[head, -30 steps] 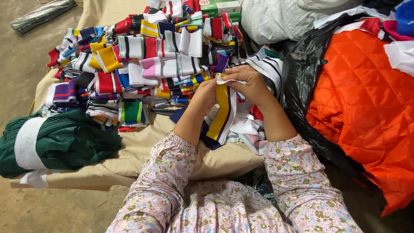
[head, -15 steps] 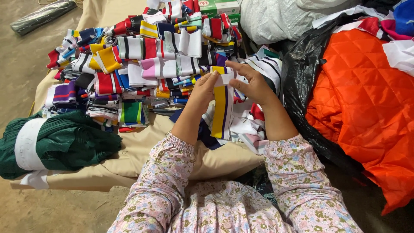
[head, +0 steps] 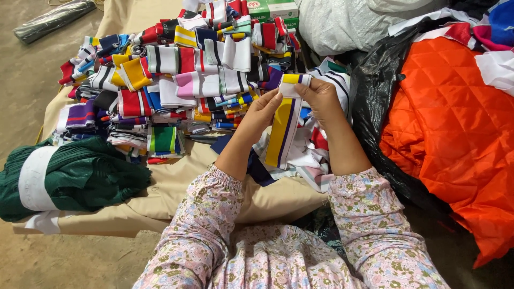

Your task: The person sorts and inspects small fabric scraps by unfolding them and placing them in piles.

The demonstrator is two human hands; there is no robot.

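Note:
I hold up a striped knit band (head: 282, 128), white with yellow and purple stripes, hanging down between my forearms. My left hand (head: 262, 109) pinches its upper left edge. My right hand (head: 320, 96) grips the top end, which is folded over. Both hands sit just in front of a big pile of folded striped knit pieces (head: 182, 80) in many colours, laid on a beige cloth-covered surface (head: 176, 187). More loose striped pieces (head: 313, 160) lie under my wrists.
A dark green knit bundle with a white band (head: 59, 176) lies at the left. An orange quilted fabric (head: 455, 134) on black plastic (head: 375, 91) fills the right. A white sack (head: 348, 21) and green boxes (head: 273, 8) are at the back. Bare concrete floor (head: 27, 80) is left.
Both hands stayed in place while working the band's top end; the strip now hangs straighter and its top is folded over between my fingers.

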